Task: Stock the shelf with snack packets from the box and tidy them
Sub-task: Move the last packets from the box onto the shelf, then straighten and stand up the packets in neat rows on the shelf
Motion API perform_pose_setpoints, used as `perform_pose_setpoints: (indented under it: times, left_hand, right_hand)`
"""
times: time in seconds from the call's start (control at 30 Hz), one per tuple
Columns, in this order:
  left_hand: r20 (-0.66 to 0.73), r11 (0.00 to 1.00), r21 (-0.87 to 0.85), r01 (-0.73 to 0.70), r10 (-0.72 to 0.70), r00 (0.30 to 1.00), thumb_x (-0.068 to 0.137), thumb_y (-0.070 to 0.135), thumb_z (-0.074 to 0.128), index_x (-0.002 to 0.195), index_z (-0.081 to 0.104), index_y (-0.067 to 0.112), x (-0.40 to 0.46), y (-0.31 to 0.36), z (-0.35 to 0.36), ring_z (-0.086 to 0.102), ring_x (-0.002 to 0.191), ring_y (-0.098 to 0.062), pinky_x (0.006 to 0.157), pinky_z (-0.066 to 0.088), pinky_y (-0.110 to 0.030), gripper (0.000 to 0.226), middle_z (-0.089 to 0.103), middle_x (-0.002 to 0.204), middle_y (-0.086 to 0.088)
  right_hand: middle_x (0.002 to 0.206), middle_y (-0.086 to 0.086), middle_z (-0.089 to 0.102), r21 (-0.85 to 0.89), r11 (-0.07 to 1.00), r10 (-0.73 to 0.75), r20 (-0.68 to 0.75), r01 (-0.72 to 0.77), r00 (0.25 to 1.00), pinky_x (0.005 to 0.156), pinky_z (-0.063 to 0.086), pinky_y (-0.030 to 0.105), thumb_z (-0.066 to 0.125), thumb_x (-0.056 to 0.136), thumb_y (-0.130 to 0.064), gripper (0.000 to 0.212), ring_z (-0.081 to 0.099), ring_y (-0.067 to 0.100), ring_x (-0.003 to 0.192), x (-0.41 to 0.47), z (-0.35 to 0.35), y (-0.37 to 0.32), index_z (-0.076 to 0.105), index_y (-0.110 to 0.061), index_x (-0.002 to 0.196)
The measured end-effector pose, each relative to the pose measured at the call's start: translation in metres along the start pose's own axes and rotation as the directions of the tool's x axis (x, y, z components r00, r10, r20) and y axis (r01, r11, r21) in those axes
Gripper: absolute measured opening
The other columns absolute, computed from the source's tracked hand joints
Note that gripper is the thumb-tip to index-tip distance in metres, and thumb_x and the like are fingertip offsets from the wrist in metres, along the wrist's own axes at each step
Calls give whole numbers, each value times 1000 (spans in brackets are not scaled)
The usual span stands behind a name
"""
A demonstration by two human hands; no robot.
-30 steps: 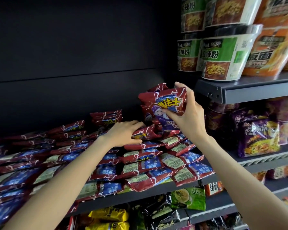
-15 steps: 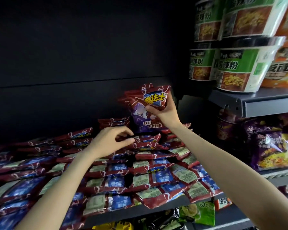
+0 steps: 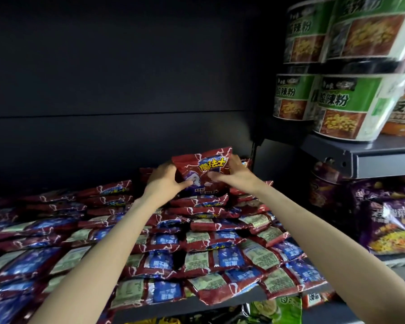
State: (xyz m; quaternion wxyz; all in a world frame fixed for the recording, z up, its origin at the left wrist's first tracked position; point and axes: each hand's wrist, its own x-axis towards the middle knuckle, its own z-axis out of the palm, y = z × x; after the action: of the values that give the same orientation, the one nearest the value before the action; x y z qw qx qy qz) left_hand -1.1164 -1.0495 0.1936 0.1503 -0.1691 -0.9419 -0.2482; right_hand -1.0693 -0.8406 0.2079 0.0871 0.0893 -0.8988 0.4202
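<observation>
A red snack packet (image 3: 202, 170) with yellow lettering stands upright at the back of the dark shelf (image 3: 173, 307), above a short stack of the same packets. My left hand (image 3: 164, 181) grips its left edge. My right hand (image 3: 234, 175) grips its right side, thumb across the front. Several rows of red and blue snack packets (image 3: 197, 258) lie flat over the shelf in front of my hands. The box is not in view.
The black back wall (image 3: 126, 90) rises behind the packets. Green noodle tubs (image 3: 341, 108) are stacked on a higher grey shelf (image 3: 372, 155) at right. Purple noodle bags (image 3: 388, 218) sit below it. Green and yellow packets (image 3: 278, 307) show on the shelf underneath.
My left hand rose from the flat packets and took hold of the upright packet's left edge. The packet came down and back onto the rear stack, now held with both hands.
</observation>
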Motion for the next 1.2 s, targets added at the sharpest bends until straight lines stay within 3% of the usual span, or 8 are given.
perform_pose_setpoints:
  times: [0.13, 0.3, 0.43, 0.57, 0.67, 0.83, 1.03, 1.2]
  left_hand:
    - [-17, 999, 37, -26, 27, 1000, 81, 44, 69, 116, 58, 7, 4, -1, 10, 53, 110, -24, 93, 45, -32, 52, 56, 122, -6]
    - [104, 932, -363, -28, 70, 992, 71, 20, 82, 125, 48, 34, 7, -5, -5, 57, 109, -13, 93, 45, -29, 66, 59, 117, 9]
    - [199, 871, -478, -111, 231, 952, 71, 31, 81, 127, 35, 55, -13, -2, -12, 40, 124, -6, 102, 33, -32, 76, 46, 134, 19]
    - [266, 883, -417, -216, 346, 900, 74, 60, 66, 124, 41, 59, -18, 3, -19, 37, 129, 0, 105, 32, -32, 55, 40, 138, 28]
    - [262, 914, -306, -267, 350, 899, 86, 48, 60, 126, 43, 52, -11, 3, -18, 43, 124, -1, 104, 38, -32, 44, 45, 136, 24]
    - [264, 917, 17, -399, 380, 886, 92, 31, 57, 139, 39, 31, 1, 4, 6, 35, 130, -9, 106, 32, -25, 50, 32, 145, 13]
    - [202, 924, 187, -332, 295, 934, 88, 39, 61, 134, 43, 33, 19, 15, 24, 41, 127, -17, 92, 47, -38, 50, 40, 141, 9]
    - [131, 954, -14, -300, 300, 945, 84, 46, 63, 126, 50, 36, 5, 13, 17, 37, 130, -14, 98, 42, -37, 45, 39, 141, 13]
  right_hand:
    - [105, -5, 58, -67, 993, -100, -10, 99, 995, 76, 47, 27, 72, 82, -19, 68, 55, 4, 65, -3, -18, 0, 32, -34, 135]
    - [116, 10, 62, -380, 924, -94, -94, 51, 991, 89, 47, 35, 58, 88, -5, 51, 60, 27, 106, 8, -7, 19, 42, -17, 135]
    - [111, 3, 59, -105, 991, -81, 29, 84, 996, 54, 46, 27, 52, 81, 7, 68, 57, 10, 59, -7, -12, 19, 36, -31, 135]
    - [146, -16, 31, 80, 985, -166, 191, 153, 967, 106, 37, 30, 67, 86, -21, 69, 37, 8, 132, -25, -23, 10, 28, -43, 139]
    - [141, -17, 42, -59, 968, -235, 130, 244, 963, 110, 31, 24, 55, 93, -40, 47, 37, -2, 130, -27, -19, 4, 40, -37, 137]
    - [144, -1, 37, -617, 757, -219, 71, 215, 973, 96, 47, 40, 41, 100, -33, 37, 50, 24, 122, -8, 3, 13, 44, -39, 136]
    - [143, 4, 36, -576, 814, -88, -4, 69, 996, 90, 48, 40, 47, 97, -17, 40, 52, 29, 117, 7, 15, 23, 48, -31, 134]
    - [150, -1, 26, -611, 789, -74, 10, 64, 997, 95, 46, 36, 49, 93, -13, 50, 45, 26, 126, -8, 8, 12, 43, -35, 137]
